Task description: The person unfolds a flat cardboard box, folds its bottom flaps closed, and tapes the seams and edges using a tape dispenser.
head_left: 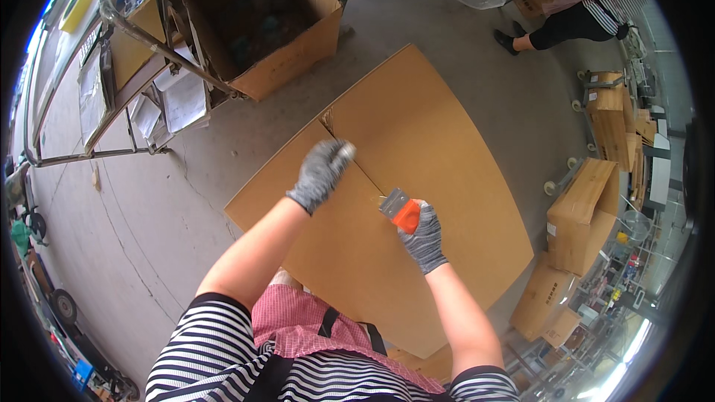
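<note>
One orange-handled tool (405,215), long axis diagonal, grey end (393,203) forward-left.

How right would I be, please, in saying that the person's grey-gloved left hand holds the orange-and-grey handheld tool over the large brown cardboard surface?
Not quite: the head view shows the grey-gloved right hand, not the left hand, holding the orange-and-grey handheld tool over the cardboard surface.

Grey floor (153,216) — cracked at left. A tubular metal rack (162,48) stands upper left; bright light (637,341) glows lower right.
</note>
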`<control>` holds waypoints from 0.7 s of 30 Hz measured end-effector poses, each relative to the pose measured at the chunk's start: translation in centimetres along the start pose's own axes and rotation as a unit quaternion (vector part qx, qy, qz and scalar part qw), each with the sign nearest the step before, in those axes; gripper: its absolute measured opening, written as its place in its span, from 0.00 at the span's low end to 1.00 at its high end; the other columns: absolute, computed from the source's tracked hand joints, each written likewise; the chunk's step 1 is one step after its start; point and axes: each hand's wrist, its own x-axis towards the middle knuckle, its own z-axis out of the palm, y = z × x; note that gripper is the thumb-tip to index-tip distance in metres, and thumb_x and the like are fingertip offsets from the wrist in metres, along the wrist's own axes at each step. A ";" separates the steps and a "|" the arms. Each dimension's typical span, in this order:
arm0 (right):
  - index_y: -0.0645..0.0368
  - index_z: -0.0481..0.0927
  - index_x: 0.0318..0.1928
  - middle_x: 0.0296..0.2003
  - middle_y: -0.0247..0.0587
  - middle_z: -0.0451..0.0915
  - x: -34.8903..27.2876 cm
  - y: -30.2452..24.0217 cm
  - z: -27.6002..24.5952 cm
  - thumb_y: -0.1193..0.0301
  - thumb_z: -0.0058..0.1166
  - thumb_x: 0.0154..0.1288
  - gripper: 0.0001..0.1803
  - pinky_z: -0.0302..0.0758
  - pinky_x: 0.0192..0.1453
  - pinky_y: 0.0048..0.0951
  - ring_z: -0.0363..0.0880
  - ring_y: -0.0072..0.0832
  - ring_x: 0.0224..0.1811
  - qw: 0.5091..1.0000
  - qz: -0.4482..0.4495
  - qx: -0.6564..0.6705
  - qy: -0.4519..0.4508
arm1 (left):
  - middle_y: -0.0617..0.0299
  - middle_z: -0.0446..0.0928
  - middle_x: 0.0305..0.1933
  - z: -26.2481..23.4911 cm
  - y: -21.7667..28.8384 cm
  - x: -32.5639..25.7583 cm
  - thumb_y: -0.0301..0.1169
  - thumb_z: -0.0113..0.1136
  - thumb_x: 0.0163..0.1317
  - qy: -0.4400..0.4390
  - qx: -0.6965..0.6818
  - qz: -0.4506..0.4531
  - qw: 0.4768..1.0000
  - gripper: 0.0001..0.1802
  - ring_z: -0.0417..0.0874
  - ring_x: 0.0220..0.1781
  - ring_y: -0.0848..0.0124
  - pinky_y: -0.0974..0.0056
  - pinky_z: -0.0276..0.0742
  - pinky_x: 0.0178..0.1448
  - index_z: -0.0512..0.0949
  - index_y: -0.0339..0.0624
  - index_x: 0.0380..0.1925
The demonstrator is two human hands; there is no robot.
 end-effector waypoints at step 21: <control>0.58 0.66 0.65 0.47 0.53 0.79 10.8 -9.7 3.1 0.59 0.66 0.55 0.39 0.79 0.53 0.45 0.82 0.46 0.48 0.965 0.108 -0.176 -0.161 | 0.44 0.83 0.36 -7.5 1.9 5.6 0.40 0.63 0.65 0.118 0.188 0.086 0.971 0.15 0.83 0.40 0.48 0.53 0.78 0.46 0.85 0.37 0.38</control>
